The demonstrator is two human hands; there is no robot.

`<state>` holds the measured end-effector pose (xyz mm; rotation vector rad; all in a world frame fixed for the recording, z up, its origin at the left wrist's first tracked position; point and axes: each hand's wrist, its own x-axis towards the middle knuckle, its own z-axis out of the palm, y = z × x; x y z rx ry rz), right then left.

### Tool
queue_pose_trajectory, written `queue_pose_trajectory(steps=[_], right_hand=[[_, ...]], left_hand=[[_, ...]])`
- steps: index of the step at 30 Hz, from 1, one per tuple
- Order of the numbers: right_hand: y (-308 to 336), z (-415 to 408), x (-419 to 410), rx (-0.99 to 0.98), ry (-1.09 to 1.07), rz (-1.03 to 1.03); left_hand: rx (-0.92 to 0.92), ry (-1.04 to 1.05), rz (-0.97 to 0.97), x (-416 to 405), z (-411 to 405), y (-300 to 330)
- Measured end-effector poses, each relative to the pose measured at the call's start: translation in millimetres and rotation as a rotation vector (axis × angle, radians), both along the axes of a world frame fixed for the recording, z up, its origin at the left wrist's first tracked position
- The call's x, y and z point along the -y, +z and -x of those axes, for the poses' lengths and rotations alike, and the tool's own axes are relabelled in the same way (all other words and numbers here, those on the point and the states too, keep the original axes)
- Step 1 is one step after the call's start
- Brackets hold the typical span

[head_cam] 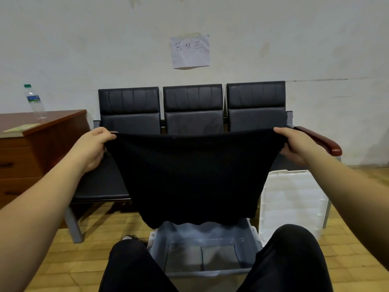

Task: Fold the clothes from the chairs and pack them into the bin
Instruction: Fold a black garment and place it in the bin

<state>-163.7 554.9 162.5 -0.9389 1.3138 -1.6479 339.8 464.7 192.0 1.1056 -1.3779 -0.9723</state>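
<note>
A black garment [193, 175] hangs spread out in the air in front of a row of three dark chairs [192, 108]. My left hand [92, 148] grips its upper left corner and my right hand [294, 144] grips its upper right corner, so the top edge is stretched taut between them. The cloth's lower edge dangles just above a clear plastic bin [204, 249] that stands on the floor between my knees. A grey folded item lies at the bin's bottom. The chair seats behind the garment are mostly hidden.
The bin's white lid [294, 199] leans against the right chair. A wooden drawer cabinet [31, 148] stands at the left with a water bottle [34, 102] on top. A red-brown armrest [322, 142] juts out by my right hand. A paper note [190, 51] hangs on the wall.
</note>
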Motion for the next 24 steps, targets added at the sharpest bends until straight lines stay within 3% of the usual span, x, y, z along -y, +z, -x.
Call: queue_pose_trajectory(steps=[3,8,15,19,21,24], right_hand=[[-0.8,-12.6,0.7,0.168,-0.006,0.069],[-8.5,-30.7,3.7,0.362,0.003,0.158],[-21.9,-47.6,-5.5,0.499,0.047,0.157],[1.8,-58.8,-30.0,0.602,0.246,0.300],[19.5,-69.9,-42.2,0.593,0.310,0.409],[41.5,-92.6,-47.5,0.428,0.411,0.540]], left_hand=[[-0.375,-0.083,-0.052,4.2,4.7,-3.7],[-0.633,-0.021,-0.065,3.9,14.9,-8.6],[-0.771,-0.106,-0.142,-5.2,22.4,-13.5],[-0.975,-0.508,-0.138,-22.1,12.2,-5.0],[-0.972,-0.568,-0.048,-28.1,9.1,7.6],[-0.843,-0.695,0.070,-39.4,30.1,23.8]])
